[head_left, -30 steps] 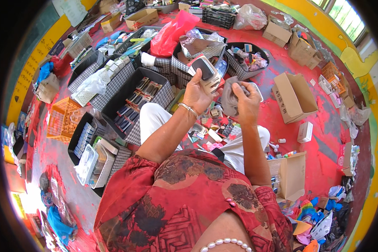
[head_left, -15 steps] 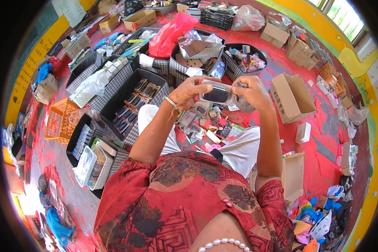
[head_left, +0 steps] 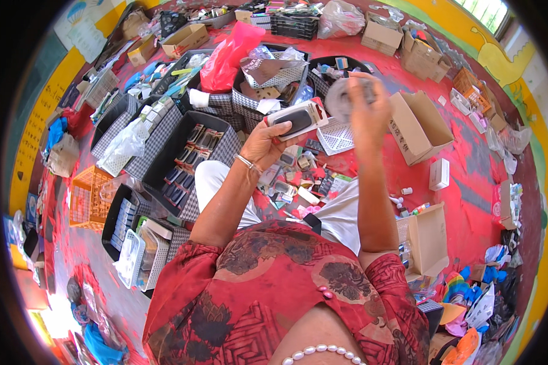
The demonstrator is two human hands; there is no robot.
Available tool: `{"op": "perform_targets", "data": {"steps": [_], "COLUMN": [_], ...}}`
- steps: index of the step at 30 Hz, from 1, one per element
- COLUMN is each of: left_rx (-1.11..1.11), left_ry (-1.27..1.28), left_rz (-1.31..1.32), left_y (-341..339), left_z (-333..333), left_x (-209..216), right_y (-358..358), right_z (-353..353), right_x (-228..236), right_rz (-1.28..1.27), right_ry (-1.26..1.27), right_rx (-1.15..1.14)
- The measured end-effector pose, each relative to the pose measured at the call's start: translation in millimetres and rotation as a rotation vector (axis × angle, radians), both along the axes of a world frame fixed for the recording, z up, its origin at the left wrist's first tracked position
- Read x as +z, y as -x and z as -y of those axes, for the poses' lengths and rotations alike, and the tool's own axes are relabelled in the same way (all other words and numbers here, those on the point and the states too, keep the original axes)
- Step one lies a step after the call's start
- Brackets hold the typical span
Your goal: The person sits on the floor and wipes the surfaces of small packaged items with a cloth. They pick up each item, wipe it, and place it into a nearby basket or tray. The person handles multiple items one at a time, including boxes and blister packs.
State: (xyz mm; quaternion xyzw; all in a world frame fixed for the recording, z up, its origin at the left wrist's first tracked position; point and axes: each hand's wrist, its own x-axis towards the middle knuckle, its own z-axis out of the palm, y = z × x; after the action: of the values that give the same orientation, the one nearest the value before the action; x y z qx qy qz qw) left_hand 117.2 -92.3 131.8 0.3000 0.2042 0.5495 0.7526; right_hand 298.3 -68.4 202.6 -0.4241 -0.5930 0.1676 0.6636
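Note:
A carded blister pack [head_left: 296, 121] with a dark, rounded oblong item under clear plastic is in my left hand [head_left: 262, 144]. The thumb presses on its near end, and its far end, with a hanging hole, tilts up to the right. My right hand [head_left: 371, 109] grips a roll of greyish clear tape [head_left: 340, 100], raised to the right of the pack and apart from it. Motion smears those fingers a little. Left of my knee, a dark-lined houndstooth storage bin [head_left: 228, 149] holds rows of similar packs [head_left: 178, 184].
Assorted small goods [head_left: 310, 196] lie on the red floor between my legs. A white perforated basket [head_left: 337, 139] sits beyond them. An open cardboard box [head_left: 419, 137] and a small white box [head_left: 439, 174] are to the right. An orange crate [head_left: 88, 201] stands left. More bins line the far side.
My right hand has lifted the tape roll up and away from the pack's end. The pack in my left hand has moved slightly left and now slants upward to the right.

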Motion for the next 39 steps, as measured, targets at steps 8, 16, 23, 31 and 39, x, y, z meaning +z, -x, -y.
{"op": "perform_targets", "data": {"steps": [8, 16, 23, 31, 39], "left_rx": [0.126, 0.175, 0.123, 0.110, 0.181], "left_ry": [0.122, 0.067, 0.030, 0.053, 0.098], "left_rz": [0.002, 0.190, 0.180, 0.227, 0.254], "left_y": [0, 8, 2, -2, -11], "left_z": [2, -9, -5, 11, 4], "left_x": [-11, -5, -13, -19, -21], "right_y": [3, -14, 40, -3, 29], "right_z": [13, 3, 13, -24, 9], "right_x": [-48, -25, -35, -28, -42], "right_rz": [0.592, -0.102, 0.492, 0.192, 0.568], "right_ry": [-0.151, 0.212, -0.293, 0.154, -0.179], "right_rx": [0.324, 0.114, 0.179, -0.282, -0.017]}}
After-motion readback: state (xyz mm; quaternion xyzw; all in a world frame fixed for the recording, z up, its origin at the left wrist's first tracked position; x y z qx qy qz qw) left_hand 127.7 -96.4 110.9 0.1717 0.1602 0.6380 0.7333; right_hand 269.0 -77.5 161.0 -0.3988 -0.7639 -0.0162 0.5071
